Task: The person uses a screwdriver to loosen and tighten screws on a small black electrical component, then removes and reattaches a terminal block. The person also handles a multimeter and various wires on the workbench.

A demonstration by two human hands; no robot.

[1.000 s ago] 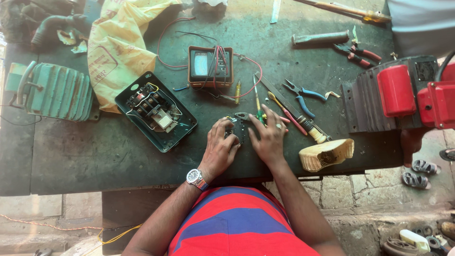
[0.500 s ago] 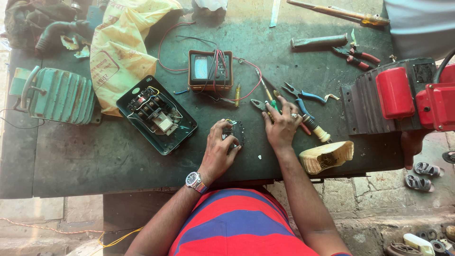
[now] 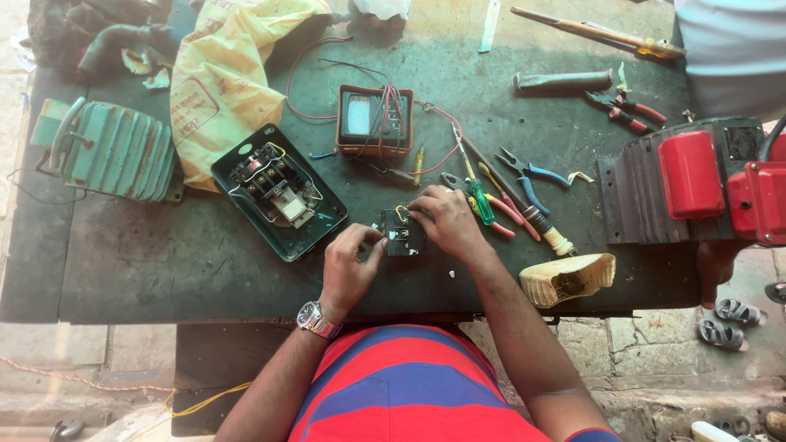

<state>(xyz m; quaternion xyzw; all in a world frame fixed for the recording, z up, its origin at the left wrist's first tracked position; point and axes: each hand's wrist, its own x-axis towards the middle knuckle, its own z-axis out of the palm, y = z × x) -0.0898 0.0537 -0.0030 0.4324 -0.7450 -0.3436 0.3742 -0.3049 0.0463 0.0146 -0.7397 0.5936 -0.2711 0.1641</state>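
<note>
- Two hands at the near edge of the dark worktop point(image 3: 164, 270): left hand point(image 3: 348, 270), wristwatch point(image 3: 315, 319) on it, fingers curled against one small black electrical part point(image 3: 401, 233); right hand point(image 3: 446, 221) closed over its top.
- Just right: one green-handled screwdriver point(image 3: 479, 196), pliers, one pale wooden block point(image 3: 569, 278).
- Left: one open black starter box point(image 3: 278, 192).
- Farther: one meter point(image 3: 374, 120), one yellow bag point(image 3: 221, 82).
- Edges: one teal motor point(image 3: 106, 151), one red motor point(image 3: 696, 180).

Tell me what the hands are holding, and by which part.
Both hands grip a small black electrical component: left hand at its left edge, right hand over its top right.
</note>
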